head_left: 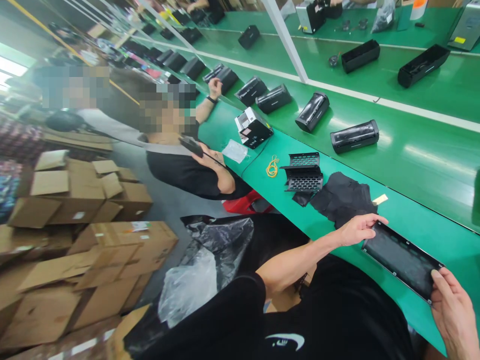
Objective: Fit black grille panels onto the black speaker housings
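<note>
Between my two hands is a black curved plastic panel (pixel 403 260), its hollow inner side facing up, with small tabs along its long edges. My left hand (pixel 362 230) grips its far left end, thumb on the rim. At the other end my right hand (pixel 450 295) pinches it, thumb on top and fingers underneath. Dark sheet material seems to line the panel. Just beyond my left hand lies a pile of black cloth pieces (pixel 341 197). Slotted black grille panels (pixel 303 175) sit on the green table to the left of that pile.
Several black speaker-like housings (pixel 354 136) stand along the green line. A small boxy machine (pixel 253 127) and yellow bands (pixel 272 166) lie on the table. To the left, a co-worker's hand (pixel 206 155) holds a dark part. Cardboard boxes (pixel 112 250) and plastic bags (pixel 191 285) fill the floor side.
</note>
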The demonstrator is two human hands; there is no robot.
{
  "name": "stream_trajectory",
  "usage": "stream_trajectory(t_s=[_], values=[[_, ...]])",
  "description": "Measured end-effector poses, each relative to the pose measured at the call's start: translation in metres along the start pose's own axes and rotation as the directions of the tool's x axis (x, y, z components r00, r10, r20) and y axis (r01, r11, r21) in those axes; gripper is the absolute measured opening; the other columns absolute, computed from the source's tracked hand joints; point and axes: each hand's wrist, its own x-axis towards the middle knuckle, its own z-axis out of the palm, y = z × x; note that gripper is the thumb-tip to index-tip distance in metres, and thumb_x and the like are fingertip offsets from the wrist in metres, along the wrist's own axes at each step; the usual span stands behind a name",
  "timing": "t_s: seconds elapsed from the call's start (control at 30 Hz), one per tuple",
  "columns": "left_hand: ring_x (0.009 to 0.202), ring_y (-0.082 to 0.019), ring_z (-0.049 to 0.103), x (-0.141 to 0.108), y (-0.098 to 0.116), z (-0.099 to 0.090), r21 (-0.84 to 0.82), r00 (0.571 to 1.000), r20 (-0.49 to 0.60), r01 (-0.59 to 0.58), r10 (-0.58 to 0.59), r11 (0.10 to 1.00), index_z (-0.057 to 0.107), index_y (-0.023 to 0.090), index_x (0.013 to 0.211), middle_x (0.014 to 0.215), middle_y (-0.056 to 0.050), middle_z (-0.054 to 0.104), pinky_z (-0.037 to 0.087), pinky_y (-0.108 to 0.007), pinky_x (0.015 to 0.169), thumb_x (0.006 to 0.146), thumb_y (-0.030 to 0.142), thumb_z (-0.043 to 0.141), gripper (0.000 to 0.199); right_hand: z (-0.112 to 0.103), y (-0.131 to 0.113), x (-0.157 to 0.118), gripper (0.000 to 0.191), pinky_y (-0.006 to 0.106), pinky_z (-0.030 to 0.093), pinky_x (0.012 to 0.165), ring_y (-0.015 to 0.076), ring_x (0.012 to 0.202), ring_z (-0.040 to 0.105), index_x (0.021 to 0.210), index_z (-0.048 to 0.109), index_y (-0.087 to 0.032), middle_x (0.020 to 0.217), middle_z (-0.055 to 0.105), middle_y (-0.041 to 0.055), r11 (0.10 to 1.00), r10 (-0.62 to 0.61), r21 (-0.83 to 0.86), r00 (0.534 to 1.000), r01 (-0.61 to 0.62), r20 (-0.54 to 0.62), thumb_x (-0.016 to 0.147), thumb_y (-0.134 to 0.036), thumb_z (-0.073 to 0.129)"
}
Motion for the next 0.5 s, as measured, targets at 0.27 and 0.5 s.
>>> stream_trajectory(t_s=[0.27,0.5], values=[[0.068,-0.010,0.031,-0.0025,-0.0001,-0.0009,-0.035,1.000,0.011,-0.002,0.002,0.999,0.067,0.014,0.134,0.074,0.006,0.038,0.024,-0.024,0.065,0.077,0.021,0.068,0.057,0.0069,-0.0057,-0.0076,0.070,0.014,0.021,0.035,0.0039,0.040,0.024,0.099,0.062,-0.023,0.051,0.034,-0.0147,0.995,0.084,0.061,0.995,-0.082,-0.045,0.049,-0.049,0.103],[0.072,-0.012,0.038,-0.0048,0.0035,-0.0025,-0.065,1.000,-0.005,0.020,-0.020,0.998,0.069,0.015,0.131,0.079,0.003,0.049,0.029,-0.025,0.069,0.077,0.025,0.071,0.055,0.0042,-0.0026,-0.0050,0.069,0.019,0.021,0.036,0.0064,0.042,0.030,0.105,0.063,-0.022,0.061,0.048,-0.0083,0.999,0.037,0.002,0.998,-0.037,-0.057,0.057,-0.056,0.098]])
